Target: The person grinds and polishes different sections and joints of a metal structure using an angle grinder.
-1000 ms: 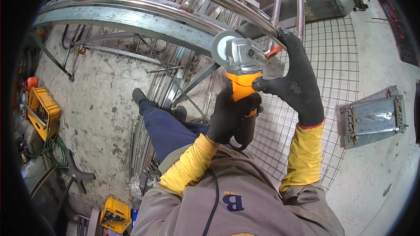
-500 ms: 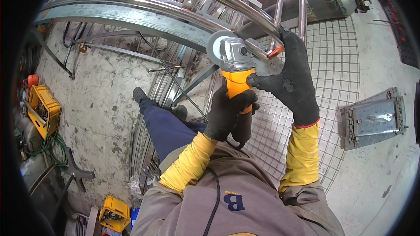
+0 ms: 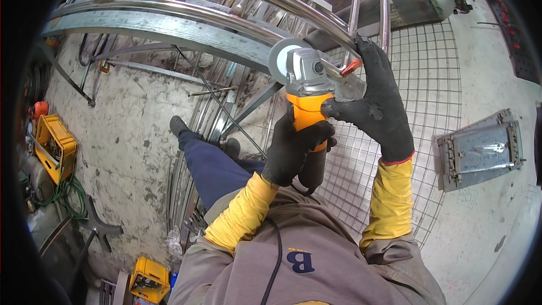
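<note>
In my black-gloved left hand point(image 3: 296, 149) is an orange and grey angle grinder point(image 3: 309, 110), gripped round its body. The pale round disc point(image 3: 281, 62) of the tool stands beside the end of a shiny metal tube rail point(image 3: 226, 22). My right hand point(image 3: 379, 101), gloved in black too, has its fingers stretched up to the bent tubes. Its thumb is spread out against the grinder's orange housing. A small orange-red piece point(image 3: 351, 68) shows at the tube end, next to the right fingers. The left fingertips are partly hidden behind the grinder.
A flat steel beam point(image 3: 152, 25) runs under the rail. Wire mesh point(image 3: 423, 90) lies on the floor at right, near a gas cylinder point(image 3: 418, 3) and a metal plate assembly point(image 3: 483, 149). Yellow crates point(image 3: 56, 147) stand at left. A dark cord point(image 3: 220, 104) crosses the middle.
The grinder has shifted slightly right relative to the rail, still in my left hand. My right hand keeps nearly the same pose. The whole view has moved a little.
</note>
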{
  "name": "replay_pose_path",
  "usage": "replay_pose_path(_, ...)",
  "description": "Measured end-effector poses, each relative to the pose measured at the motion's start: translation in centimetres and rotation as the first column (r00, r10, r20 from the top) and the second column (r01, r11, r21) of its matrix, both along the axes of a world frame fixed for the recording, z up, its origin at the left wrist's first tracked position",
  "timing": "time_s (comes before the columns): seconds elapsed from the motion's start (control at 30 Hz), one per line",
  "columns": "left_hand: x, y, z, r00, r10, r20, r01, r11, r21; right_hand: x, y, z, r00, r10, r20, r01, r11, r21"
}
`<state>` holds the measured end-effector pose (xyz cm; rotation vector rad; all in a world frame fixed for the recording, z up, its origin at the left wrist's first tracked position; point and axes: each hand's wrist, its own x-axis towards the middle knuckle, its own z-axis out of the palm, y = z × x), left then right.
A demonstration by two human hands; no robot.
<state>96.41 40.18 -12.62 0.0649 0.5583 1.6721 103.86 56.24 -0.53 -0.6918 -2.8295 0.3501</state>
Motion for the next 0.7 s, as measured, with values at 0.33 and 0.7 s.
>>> replay_pose_path(0.33, -0.3, 0.0, 1.1, 0.999, -0.033, 0.025, 0.031, 0.997, 0.068, 0.8, 0.7, 0.6, 0.999, -0.014, -0.035, 0.009, 0.990, -0.139)
replay_pose_path(0.7, -0.7, 0.0, 1.7, 0.994, -0.046, -0.099, 0.053, 0.996, 0.068, 1.2, 0.9, 0.3, 0.996, -0.060, -0.069, 0.041, 0.969, -0.244)
